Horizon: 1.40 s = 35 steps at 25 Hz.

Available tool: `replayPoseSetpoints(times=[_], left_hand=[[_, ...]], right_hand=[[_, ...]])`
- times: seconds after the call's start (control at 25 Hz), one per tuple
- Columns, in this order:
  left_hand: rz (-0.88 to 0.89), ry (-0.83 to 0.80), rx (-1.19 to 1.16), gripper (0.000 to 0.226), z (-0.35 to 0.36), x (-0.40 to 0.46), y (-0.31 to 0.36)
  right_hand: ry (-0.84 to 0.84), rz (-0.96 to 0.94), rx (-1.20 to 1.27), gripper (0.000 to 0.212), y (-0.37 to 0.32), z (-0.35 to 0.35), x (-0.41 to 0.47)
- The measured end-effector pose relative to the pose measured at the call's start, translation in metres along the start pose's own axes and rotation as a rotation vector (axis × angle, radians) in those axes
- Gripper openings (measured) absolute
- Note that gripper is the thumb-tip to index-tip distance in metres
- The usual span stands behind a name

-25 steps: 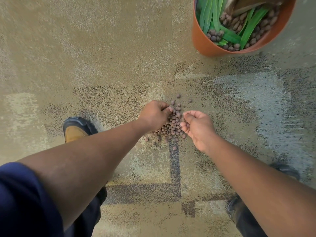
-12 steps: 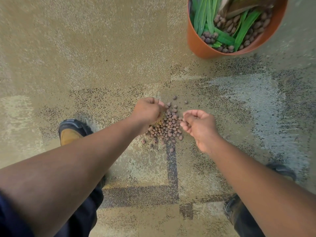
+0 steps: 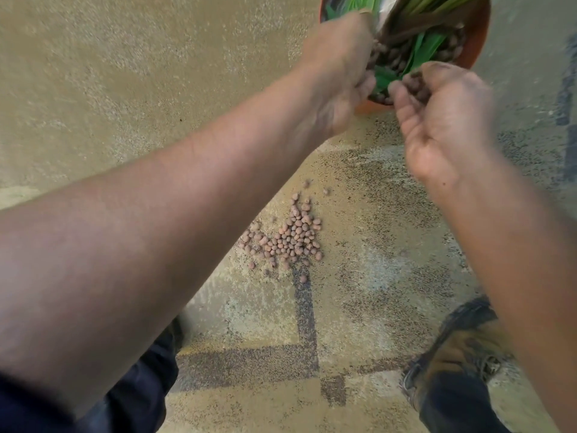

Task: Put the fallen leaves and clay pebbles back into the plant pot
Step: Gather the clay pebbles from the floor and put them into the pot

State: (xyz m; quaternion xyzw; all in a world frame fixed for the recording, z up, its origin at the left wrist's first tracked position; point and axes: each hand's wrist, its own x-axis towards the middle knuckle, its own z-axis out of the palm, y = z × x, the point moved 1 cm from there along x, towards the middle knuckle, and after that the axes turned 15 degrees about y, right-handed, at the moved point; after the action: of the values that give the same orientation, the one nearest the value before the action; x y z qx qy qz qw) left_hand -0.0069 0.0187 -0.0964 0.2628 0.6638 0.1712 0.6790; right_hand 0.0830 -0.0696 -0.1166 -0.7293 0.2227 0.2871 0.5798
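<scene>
Right hand (image 3: 443, 110) cupped a few clay pebbles (image 3: 415, 85) over the plant pot's (image 3: 477, 54) near rim, left hand (image 3: 340, 73) curled alongside, contents unclear, while the spilled pile (image 3: 290, 239) lay on the carpet (image 3: 125, 89) behind both.

Carpeted floor (image 3: 131, 89) is showing tan, speckled pile with darker brown patches and a dark L-shaped stripe (image 3: 304, 335) running down the middle, then left. A loose pile of brown clay pebbles (image 3: 288, 239) is lying on the carpet near centre, a few strays sitting just above and below it, the lowest on the stripe's top end. Orange plant pot (image 3: 479, 42) is standing on the carpet at top right, well apart from the pile. A brown shoe (image 3: 459, 348) is resting at lower right.
</scene>
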Motion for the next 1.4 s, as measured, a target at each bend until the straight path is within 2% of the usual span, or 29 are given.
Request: replayPoseSetpoints(times=[0.12,0.28,0.36,0.44,0.56,0.68,0.8,0.88,0.92,1.0,1.08,1.12,1.2,1.28,1.4], left_hand=[[-0.049,-0.007,-0.021,0.017,0.001,0.004,0.002],[-0.057,-0.018,-0.055,0.026,-0.003,0.005,-0.003],[0.000,0.002,-0.095,0.021,-0.011,0.005,-0.008],[0.161,0.085,-0.079,0.013,-0.026,0.007,-0.016],[0.408,0.280,0.286,0.013,-0.068,0.029,-0.048],[0.352,0.435,0.715,0.045,-0.125,0.062,-0.092],[0.321,0.515,0.940,0.059,-0.173,0.081,-0.110],[0.336,0.528,0.976,0.064,-0.192,0.088,-0.108],[0.343,0.515,0.998,0.068,-0.197,0.091,-0.106],[0.398,0.440,1.142,0.078,-0.200,0.097,-0.100],[0.487,0.333,1.309,0.083,-0.196,0.099,-0.096],[0.535,0.264,1.345,0.082,-0.192,0.098,-0.097],[0.598,0.085,1.340,0.076,-0.182,0.091,-0.107],[0.591,-0.069,1.325,0.073,-0.169,0.078,-0.125],[0.624,-0.164,1.364,0.074,-0.151,0.060,-0.151]], right_hand=[[-0.024,0.016,-0.026,0.018,-0.003,0.000,0.006],[-0.098,-0.087,-0.144,0.037,-0.001,-0.003,0.005],[-0.131,-0.142,-0.134,0.039,0.001,-0.004,0.002],[-0.152,-0.249,-0.191,0.031,0.009,-0.009,0.000],[-0.230,-0.484,-0.403,0.026,0.032,-0.019,0.000],[-0.275,-0.897,-0.642,0.026,0.051,-0.020,0.005],[-0.294,-1.092,-0.810,0.017,0.061,-0.018,0.006],[-0.365,-1.146,-1.005,0.018,0.067,-0.016,0.004],[-0.436,-1.110,-1.145,0.023,0.072,-0.015,0.003],[-0.590,-0.955,-1.404,0.047,0.088,-0.014,0.000],[-0.725,-0.800,-1.555,0.072,0.108,-0.015,-0.006],[-0.779,-0.770,-1.599,0.077,0.119,-0.017,-0.007],[-0.806,-0.806,-1.651,0.075,0.137,-0.019,-0.006],[-0.757,-0.854,-1.642,0.066,0.144,-0.019,-0.002],[-0.773,-0.874,-1.627,0.031,0.154,-0.020,-0.003]])
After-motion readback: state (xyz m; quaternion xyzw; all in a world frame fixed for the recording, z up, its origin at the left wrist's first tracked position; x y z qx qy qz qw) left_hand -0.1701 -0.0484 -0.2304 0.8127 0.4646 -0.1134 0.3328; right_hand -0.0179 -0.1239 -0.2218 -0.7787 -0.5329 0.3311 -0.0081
